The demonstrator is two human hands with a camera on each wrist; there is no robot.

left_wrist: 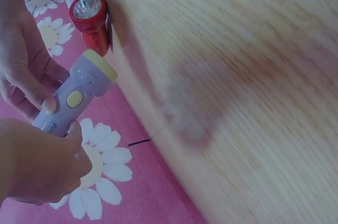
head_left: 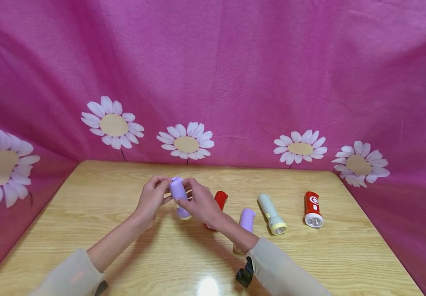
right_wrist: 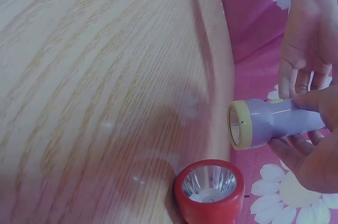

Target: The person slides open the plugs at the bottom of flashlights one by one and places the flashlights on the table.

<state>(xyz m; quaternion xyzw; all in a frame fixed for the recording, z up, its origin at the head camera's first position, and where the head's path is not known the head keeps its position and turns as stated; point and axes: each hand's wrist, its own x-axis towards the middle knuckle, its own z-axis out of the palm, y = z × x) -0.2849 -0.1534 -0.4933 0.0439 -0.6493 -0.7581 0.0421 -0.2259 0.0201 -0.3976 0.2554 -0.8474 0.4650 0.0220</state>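
A lilac flashlight [head_left: 178, 191] with a pale yellow rim is held above the table between both hands. My right hand [head_left: 202, 202] grips its body, and in the right wrist view the thumb [right_wrist: 311, 100] lies along it. At the tail end, my left hand [head_left: 151, 199] holds the flashlight with its fingertips. In the left wrist view the lens end points up and right, and a yellow switch [left_wrist: 74, 99] shows on the body. A red flashlight [right_wrist: 208, 195] lies just right of the hands; the right hand and forearm partly cover it in the head view.
Another lilac flashlight [head_left: 247, 220] lies partly under the right forearm. Farther right are a pale grey-green flashlight [head_left: 268, 207] and a red one with a white rim [head_left: 312, 203]. A pink daisy-print cloth [head_left: 235, 82] stands around the wooden table [head_left: 124, 246].
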